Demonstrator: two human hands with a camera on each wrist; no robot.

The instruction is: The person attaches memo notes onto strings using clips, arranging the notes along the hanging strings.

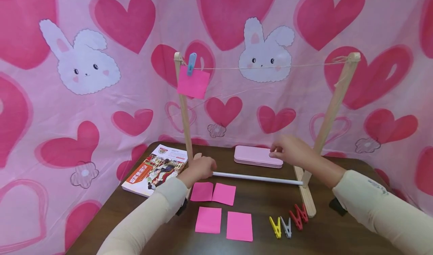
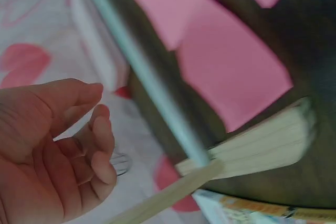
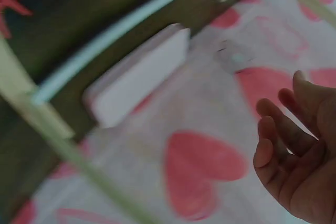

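My left hand (image 1: 201,167) hangs in the air by the left wooden post (image 1: 184,123), above two pink notes (image 1: 224,194); in the left wrist view the hand (image 2: 63,153) holds nothing, its fingers loosely bent. My right hand (image 1: 291,149) is raised in front of the right post (image 1: 333,108), beside the pink case (image 1: 252,155). The right wrist view shows that hand (image 3: 302,148) empty with relaxed, curved fingers. A blue clothespin (image 1: 191,64) fixes a pink note (image 1: 193,82) to the string (image 1: 223,68) near the left post.
Two more pink notes (image 1: 208,220) lie at the front. Yellow (image 1: 275,227), grey (image 1: 286,226) and red clothespins (image 1: 296,220) lie by the right wooden foot (image 1: 307,200). A white rod (image 1: 257,178) joins the posts low down. A book (image 1: 155,170) lies at the left.
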